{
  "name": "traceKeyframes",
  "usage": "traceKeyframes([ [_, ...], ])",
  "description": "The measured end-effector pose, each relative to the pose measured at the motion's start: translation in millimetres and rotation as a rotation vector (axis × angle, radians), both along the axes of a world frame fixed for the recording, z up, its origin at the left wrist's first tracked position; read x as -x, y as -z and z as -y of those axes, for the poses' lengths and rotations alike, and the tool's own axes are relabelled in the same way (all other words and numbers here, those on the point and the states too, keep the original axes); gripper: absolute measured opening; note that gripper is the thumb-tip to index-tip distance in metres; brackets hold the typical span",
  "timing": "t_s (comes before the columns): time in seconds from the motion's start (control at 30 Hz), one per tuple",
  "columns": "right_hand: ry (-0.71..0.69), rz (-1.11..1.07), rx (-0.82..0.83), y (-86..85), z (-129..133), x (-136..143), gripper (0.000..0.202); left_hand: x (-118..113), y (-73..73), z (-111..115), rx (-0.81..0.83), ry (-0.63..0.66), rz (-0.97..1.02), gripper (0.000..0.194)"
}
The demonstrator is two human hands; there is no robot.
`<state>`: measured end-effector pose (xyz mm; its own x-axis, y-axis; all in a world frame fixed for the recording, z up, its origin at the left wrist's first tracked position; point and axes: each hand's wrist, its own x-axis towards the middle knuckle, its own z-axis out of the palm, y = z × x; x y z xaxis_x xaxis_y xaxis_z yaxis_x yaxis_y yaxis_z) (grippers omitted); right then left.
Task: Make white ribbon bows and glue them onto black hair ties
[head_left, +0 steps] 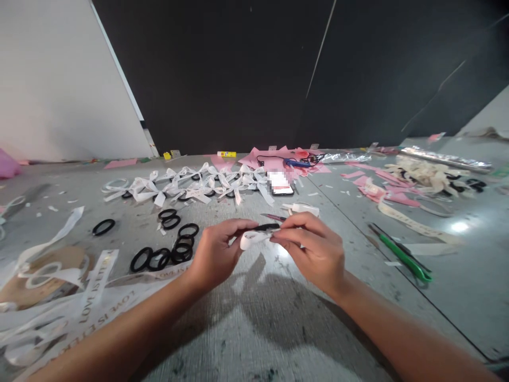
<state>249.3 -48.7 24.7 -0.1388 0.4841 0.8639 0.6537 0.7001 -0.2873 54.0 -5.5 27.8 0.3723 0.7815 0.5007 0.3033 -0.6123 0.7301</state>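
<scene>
Between my two hands, just above the grey surface, are a white ribbon [251, 240] bent into a loop and a black hair tie [267, 227]. My left hand [222, 246] pinches the ribbon loop and the left end of the hair tie. With thumb and fingertips together, my right hand [312, 249] grips the ribbon on the other side, close to the hair tie. How the ribbon passes around the tie is hidden by my fingers. Several loose black hair ties [182, 249] lie left of my left hand. Behind my right hand is a thin pointed tool [272, 217], partly covered.
Finished-looking white bows on hair ties [191, 184] lie in rows behind. A phone [280, 183] lies at their right end. Right are a green-handled tool [405, 257] and cream bows [427, 175]. Printed ribbon [95, 286] and a cardboard spool [47, 289] lie left.
</scene>
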Motion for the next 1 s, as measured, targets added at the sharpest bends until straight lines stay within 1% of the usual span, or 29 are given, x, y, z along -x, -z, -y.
traceKeyframes([
  [0.07,0.031,-0.017,-0.003,1.0,0,0,0.016,0,-0.4,0,-0.025,0.021,-0.013,0.021],
  [0.17,0.012,-0.024,0.001,2.4,-1,-1,0.017,1,0.0,0,-0.057,0.046,-0.015,0.02],
  [0.33,-0.025,-0.015,0.014,3.7,-1,0,0.019,1,1.5,-1,-0.056,0.037,-0.007,0.022],
  [0.6,-0.041,-0.055,0.089,4.1,0,1,0.014,4,3.3,-2,-0.089,0.039,-0.016,0.026],
  [0.7,-0.068,-0.092,0.149,3.4,0,1,0.013,6,6.2,-4,-0.139,0.071,-0.017,0.029],
  [0.8,-0.096,-0.143,0.258,2.4,0,2,0.012,6,8.7,-6,-0.176,0.098,-0.005,0.03],
  [0.9,-0.123,-0.217,0.387,3.2,0,2,0.015,6,10.1,-8,-0.191,0.121,0.008,0.027],
  [1.0,-0.156,-0.31,0.476,6.1,-1,2,0.018,5,10.5,-8,-0.182,0.132,0.017,0.021],
])
